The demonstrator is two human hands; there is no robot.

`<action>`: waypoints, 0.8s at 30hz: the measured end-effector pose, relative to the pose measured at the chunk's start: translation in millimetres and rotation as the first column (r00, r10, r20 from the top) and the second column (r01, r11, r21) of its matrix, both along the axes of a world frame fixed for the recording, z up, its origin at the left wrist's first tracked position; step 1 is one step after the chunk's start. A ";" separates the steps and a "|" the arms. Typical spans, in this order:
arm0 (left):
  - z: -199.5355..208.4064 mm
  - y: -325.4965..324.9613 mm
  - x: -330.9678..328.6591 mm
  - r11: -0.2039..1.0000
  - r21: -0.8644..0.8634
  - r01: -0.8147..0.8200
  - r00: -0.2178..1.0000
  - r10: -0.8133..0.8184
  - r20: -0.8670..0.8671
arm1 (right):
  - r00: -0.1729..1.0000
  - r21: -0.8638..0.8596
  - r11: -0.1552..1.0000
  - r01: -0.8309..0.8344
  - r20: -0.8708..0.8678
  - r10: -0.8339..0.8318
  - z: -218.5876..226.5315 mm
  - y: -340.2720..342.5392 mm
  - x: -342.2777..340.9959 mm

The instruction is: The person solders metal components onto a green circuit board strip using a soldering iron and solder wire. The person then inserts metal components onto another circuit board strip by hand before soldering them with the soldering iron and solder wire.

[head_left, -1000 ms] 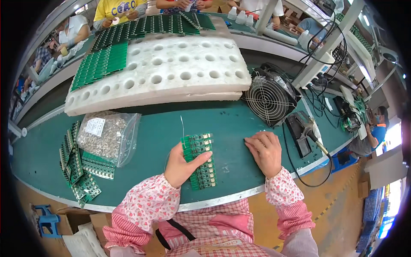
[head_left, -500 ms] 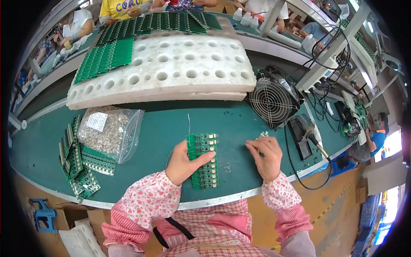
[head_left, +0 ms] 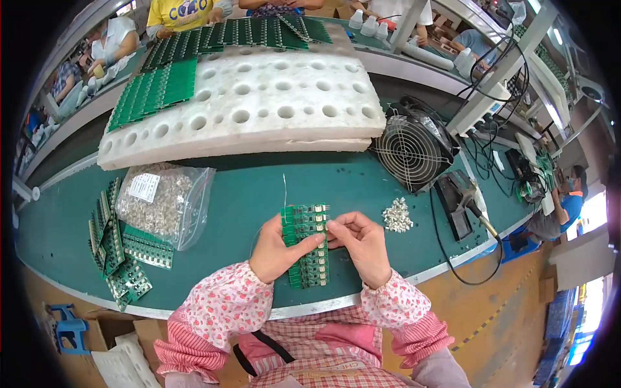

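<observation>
Two bare hands meet over the near middle of the green worktable (head_left: 239,220) in the head view, with a green circuit panel (head_left: 315,264) between them. The left hand (head_left: 275,252) grips this panel from its left side, thumb lying across the top and the other fingers hidden below; the panel runs from near to far, pale components lining its right edge. At that right edge, toward the far end, the right hand (head_left: 362,246) has its thumb and forefinger drawn close together; whether a small part is pinched there I cannot tell. Thin wire (head_left: 284,189) rises just beyond the panel's far left corner. To the right of the right hand and a little farther off lies a heap of small metal parts (head_left: 398,215), with a black stand (head_left: 454,216) right of it and a round fan (head_left: 414,152) behind. Left of the left hand sit a clear bag of small parts (head_left: 162,204) and loose circuit boards (head_left: 110,236). Across the far side stretches a white foam slab (head_left: 259,132), green boards (head_left: 158,90) resting on it.
</observation>
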State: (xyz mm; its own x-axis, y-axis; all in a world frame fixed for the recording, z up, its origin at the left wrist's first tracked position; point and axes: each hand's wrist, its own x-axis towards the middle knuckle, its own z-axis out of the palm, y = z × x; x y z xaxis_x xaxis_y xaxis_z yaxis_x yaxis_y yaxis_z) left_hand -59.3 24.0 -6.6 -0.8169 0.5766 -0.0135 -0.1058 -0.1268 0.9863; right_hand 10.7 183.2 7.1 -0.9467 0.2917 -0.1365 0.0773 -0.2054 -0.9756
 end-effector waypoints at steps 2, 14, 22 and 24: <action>0.7 0.1 0.2 1.000 -0.006 0.021 1.000 -0.021 -0.006 | 1.000 0.008 1.000 -0.002 0.008 0.002 -2.2 1.5 0.0; 1.4 -1.5 -0.2 0.997 -0.073 0.025 0.974 -0.040 -0.222 | 0.996 0.121 0.991 0.060 -0.079 -0.050 -12.0 -7.5 2.6; 4.9 0.9 5.0 0.992 -0.013 0.125 0.987 -0.126 -0.096 | 0.980 0.026 0.990 0.136 -0.148 -0.130 -11.6 -2.1 5.4; 2.1 2.2 4.4 0.993 0.007 0.116 0.989 -0.115 -0.089 | 0.986 0.355 0.922 0.151 -0.121 -0.115 -2.0 10.0 7.5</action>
State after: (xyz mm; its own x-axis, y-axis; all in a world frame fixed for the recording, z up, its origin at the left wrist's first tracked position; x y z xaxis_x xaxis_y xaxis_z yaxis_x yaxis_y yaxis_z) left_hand -54.8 26.2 -4.5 -0.7427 0.6666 0.0633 -0.0330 -0.1308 0.9909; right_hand 18.3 193.2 5.1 -0.8991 0.4280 0.0914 -0.0235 0.1613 -0.9866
